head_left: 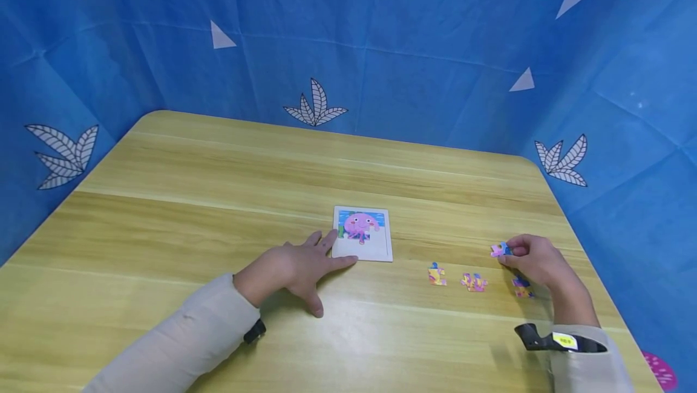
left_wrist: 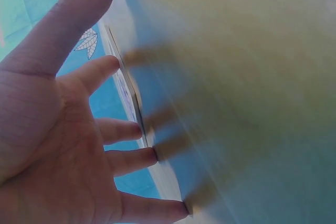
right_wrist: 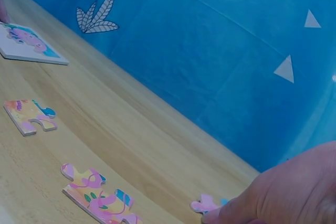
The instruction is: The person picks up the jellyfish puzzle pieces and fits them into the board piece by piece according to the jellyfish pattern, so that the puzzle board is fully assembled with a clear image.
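Observation:
A square puzzle tray (head_left: 378, 251) lies mid-table, its upper part filled with a pink octopus picture and its lower part bare white. My left hand (head_left: 296, 266) is spread beside it, with fingertips at the tray's left and lower edges; in the left wrist view the fingers (left_wrist: 123, 129) reach straight toward the tray's edge. Over at the right, my right hand (head_left: 536, 260) pinches a pink and blue puzzle piece (head_left: 497, 250) between thumb and fingers, which cover part of it. The right wrist view shows the pink end of that puzzle piece (right_wrist: 206, 204) past the thumb.
Between the tray and my right hand lie a yellow puzzle piece (head_left: 435, 276) and a wider pink and yellow one (head_left: 474, 283). Another puzzle piece (head_left: 523, 288) sits just below my right hand. A blue curtain (head_left: 348, 36) hangs behind the wooden table (head_left: 190, 224).

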`<state>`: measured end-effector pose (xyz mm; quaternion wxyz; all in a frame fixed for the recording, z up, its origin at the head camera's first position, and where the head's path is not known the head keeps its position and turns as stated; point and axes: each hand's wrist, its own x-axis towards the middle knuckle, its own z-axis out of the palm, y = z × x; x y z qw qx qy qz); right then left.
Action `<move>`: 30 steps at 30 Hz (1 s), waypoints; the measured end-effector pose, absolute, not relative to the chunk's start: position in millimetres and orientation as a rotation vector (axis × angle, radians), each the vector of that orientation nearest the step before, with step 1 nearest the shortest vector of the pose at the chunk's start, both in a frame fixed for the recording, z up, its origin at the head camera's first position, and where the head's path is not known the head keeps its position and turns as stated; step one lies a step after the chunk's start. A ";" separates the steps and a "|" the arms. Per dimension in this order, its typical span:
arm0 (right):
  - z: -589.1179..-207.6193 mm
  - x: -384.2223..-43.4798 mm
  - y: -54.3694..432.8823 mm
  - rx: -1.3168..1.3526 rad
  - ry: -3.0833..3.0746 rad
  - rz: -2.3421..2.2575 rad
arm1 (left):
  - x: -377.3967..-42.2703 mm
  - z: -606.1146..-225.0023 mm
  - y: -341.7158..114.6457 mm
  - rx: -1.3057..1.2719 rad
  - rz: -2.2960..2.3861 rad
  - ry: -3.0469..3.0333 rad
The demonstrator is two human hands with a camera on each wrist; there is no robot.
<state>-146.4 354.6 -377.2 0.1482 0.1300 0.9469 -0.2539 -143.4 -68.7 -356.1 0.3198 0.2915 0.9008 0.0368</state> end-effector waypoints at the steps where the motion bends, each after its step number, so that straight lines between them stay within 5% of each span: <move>1: -377.4 -146.6 354.6 0.370 2.724 -0.736 | -143.3 -356.2 -68.6 0.767 0.096 2.368; 30: -389.5 -153.4 321.4 0.237 2.936 -1.008 | -143.0 -356.4 -69.3 0.759 0.111 2.364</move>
